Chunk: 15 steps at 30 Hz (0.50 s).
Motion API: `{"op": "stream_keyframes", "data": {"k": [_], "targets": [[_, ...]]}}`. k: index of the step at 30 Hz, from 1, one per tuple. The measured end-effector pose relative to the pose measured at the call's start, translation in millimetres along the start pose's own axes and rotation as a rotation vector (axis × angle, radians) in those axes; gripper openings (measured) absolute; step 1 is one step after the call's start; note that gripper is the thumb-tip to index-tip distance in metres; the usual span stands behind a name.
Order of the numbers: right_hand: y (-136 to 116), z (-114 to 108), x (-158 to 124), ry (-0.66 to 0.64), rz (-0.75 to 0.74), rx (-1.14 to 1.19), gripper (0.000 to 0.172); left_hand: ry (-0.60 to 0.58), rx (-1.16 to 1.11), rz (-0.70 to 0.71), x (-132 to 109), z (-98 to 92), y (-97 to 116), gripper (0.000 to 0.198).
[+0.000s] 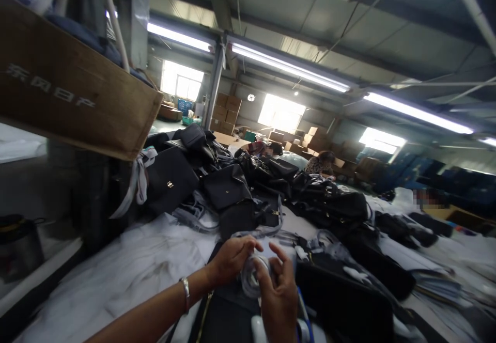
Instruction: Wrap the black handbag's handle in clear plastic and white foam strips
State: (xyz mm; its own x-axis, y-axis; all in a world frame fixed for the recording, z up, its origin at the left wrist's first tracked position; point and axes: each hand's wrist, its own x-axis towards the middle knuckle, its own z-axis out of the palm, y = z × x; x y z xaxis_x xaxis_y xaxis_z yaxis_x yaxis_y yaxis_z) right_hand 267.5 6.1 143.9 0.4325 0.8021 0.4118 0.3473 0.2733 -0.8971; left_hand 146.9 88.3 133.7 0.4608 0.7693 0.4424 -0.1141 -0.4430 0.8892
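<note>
A roll of clear tape (248, 282) is held up between my two hands, low in the middle of the view. My right hand (279, 289) grips its right side, with the thumb across the roll and the fingers bent. My left hand (234, 258) curls at the upper left of the roll, fingers together on the tape; what the fingertips pinch is partly hidden. A silver bracelet is on my left wrist. Beneath the hands lies a black bag (222, 314) with a gold zipper. A white object shows beside my right hand.
Black bags (227, 185) are heaped ahead and to the right. White padding or wrapping (143, 265) covers the table at left. A brown paper bag (77, 84) hangs at upper left with a ribbon below. Other people sit farther back, near cardboard boxes (225, 111).
</note>
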Motion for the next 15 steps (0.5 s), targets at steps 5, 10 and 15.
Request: {"op": "stream_keyframes", "data": {"k": [5, 10, 15], "targets": [[0.0, 6.6, 2.5, 0.045, 0.058, -0.027, 0.051, -0.026, -0.101, -0.055, -1.6, 1.6, -1.3, 0.053], [-1.4, 12.0, 8.5, 0.084, 0.033, -0.050, 0.050, -0.123, -0.217, -0.100, -6.2, -3.1, 3.5, 0.055], [6.1, 13.2, 11.1, 0.103, 0.057, 0.007, 0.051, -0.202, -0.351, -0.173, -14.6, -9.2, 5.3, 0.062]]}}
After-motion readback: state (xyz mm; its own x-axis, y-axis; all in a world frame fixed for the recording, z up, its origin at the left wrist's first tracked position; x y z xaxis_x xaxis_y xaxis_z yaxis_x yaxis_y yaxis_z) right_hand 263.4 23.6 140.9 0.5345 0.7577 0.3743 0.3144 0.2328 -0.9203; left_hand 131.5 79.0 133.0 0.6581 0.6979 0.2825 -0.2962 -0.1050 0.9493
